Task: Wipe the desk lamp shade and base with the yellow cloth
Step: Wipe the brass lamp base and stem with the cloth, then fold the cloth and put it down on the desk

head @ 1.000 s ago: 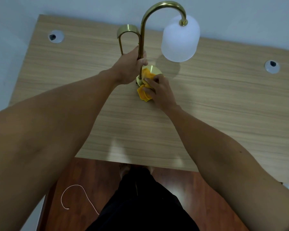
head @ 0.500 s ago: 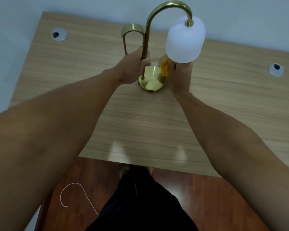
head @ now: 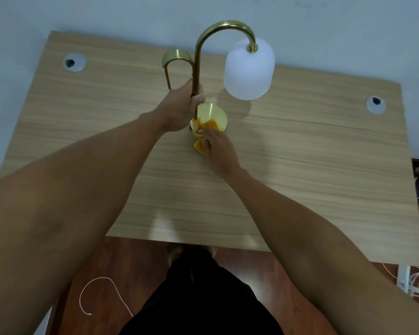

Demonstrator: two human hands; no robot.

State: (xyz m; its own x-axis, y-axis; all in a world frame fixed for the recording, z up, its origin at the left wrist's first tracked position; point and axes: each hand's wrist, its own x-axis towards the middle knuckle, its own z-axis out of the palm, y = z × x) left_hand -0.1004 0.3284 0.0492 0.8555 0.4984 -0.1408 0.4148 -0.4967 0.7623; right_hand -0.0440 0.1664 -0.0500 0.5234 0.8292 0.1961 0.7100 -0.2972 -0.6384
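A brass desk lamp stands mid-desk with a curved stem (head: 197, 68), a round brass base (head: 214, 114) and a frosted white shade (head: 248, 68) hanging on the right. My left hand (head: 182, 110) is closed around the stem just above the base. My right hand (head: 215, 148) presses the crumpled yellow cloth (head: 203, 134) against the near left edge of the base; part of the cloth hangs over onto the desk. The cloth and hand cover the front of the base.
The wooden desk (head: 300, 165) has two round cable grommets, one back left (head: 74, 62) and one at the right (head: 375, 105). A wall runs behind it. A loose white cord (head: 94, 286) lies on the red-brown floor in front of the desk.
My right hand with the cloth has come back from under the shade at the base's right side to the near left edge of the base. My left hand kept its hold on the stem.
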